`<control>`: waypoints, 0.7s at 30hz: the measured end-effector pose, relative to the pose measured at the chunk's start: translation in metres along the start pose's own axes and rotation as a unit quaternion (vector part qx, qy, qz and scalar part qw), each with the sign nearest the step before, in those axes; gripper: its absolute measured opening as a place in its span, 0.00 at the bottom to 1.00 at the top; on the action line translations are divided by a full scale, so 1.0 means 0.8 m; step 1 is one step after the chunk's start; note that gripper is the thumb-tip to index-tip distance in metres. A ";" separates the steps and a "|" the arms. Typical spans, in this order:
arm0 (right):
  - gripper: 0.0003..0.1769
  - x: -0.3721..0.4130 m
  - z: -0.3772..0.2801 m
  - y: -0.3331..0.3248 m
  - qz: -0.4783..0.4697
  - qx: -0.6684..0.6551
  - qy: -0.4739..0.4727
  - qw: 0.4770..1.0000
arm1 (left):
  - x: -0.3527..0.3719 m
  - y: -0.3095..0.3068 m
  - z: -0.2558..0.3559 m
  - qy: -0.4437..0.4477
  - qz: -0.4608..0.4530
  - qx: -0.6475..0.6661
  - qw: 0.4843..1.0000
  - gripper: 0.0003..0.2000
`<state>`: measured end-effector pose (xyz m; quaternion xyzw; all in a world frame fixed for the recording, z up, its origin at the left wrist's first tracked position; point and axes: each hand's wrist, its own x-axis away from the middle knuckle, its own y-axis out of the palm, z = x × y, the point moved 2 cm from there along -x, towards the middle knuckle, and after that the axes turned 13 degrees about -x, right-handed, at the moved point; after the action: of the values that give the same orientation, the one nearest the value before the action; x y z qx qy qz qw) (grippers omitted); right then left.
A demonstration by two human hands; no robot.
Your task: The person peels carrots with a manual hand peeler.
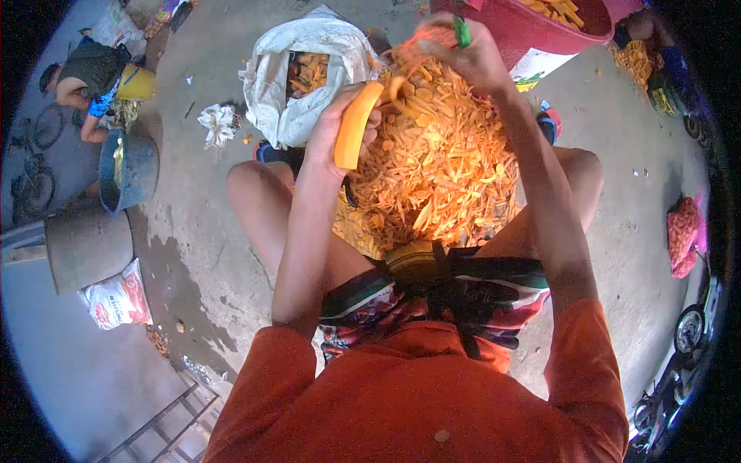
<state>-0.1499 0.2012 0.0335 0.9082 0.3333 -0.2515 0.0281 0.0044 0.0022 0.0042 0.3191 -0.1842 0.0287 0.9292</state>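
Observation:
My left hand [332, 123] is closed around a smooth, peeled carrot [358, 130], held tilted above the left side of a heap of peelings. Up and to the right, my right hand [480, 58] is closed on a peeler with a green handle [461, 32]; its blade is hard to make out among blurred orange strips. A curl of peel [396, 89] hangs between the hands. The heap of carrot peelings [444, 170] lies on the floor between my legs, with round slices and end pieces mixed in.
An open white sack [266, 85] with orange pieces inside stands left of the heap. Beyond my right hand is a red tub [532, 35] of peeled carrots. At far left, a person [93, 73] bends by a blue-grey tub [139, 174]. A red mesh bag [682, 235] lies at right.

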 end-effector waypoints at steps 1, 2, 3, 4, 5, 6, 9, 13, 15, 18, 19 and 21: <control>0.11 -0.003 -0.001 -0.008 0.014 0.024 0.016 0.999 | -0.001 -0.002 0.003 -0.005 0.024 -0.012 1.000 0.14; 0.11 -0.006 -0.002 -0.016 0.027 0.047 0.033 0.998 | -0.003 -0.003 0.005 0.017 0.032 -0.055 0.998 0.15; 0.11 -0.004 -0.008 -0.014 0.011 0.023 0.036 0.999 | -0.002 -0.001 0.006 0.017 0.031 -0.055 0.998 0.15; 0.11 -0.004 -0.010 -0.013 0.002 0.011 0.038 0.999 | 0.001 0.001 0.008 0.051 0.039 -0.111 0.992 0.15; 0.11 -0.003 -0.014 -0.011 -0.006 -0.001 0.041 0.999 | 0.004 0.002 0.009 0.084 0.046 -0.167 0.981 0.16; 0.11 -0.002 -0.012 -0.011 -0.001 -0.037 0.053 0.998 | 0.009 0.011 0.011 0.082 0.047 -0.167 0.981 0.16; 0.11 0.001 -0.017 -0.008 -0.011 -0.084 0.052 0.995 | 0.020 0.035 0.019 0.183 0.099 -0.327 0.922 0.24; 0.10 0.000 -0.027 0.010 -0.086 -0.058 -0.047 0.993 | 0.015 0.029 0.019 0.231 0.120 -0.444 0.857 0.25; 0.11 0.000 -0.018 0.001 -0.055 -0.018 -0.055 0.997 | 0.014 0.021 0.015 0.206 0.107 -0.445 0.865 0.21; 0.11 -0.001 0.000 -0.022 0.020 0.003 0.026 0.999 | 0.018 0.025 0.020 0.176 0.101 -0.403 0.892 0.18; 0.11 -0.002 -0.001 -0.026 0.035 0.009 0.040 0.999 | 0.017 0.024 0.021 0.178 0.101 -0.404 0.891 0.18; 0.10 -0.002 -0.007 -0.022 -0.038 0.027 0.010 0.999 | 0.013 0.016 0.018 0.181 0.143 -0.464 0.855 0.18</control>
<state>-0.1595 0.2156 0.0409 0.8976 0.3613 -0.2524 -0.0090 0.0068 0.0032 0.0262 -0.1894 -0.0481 0.1299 0.9721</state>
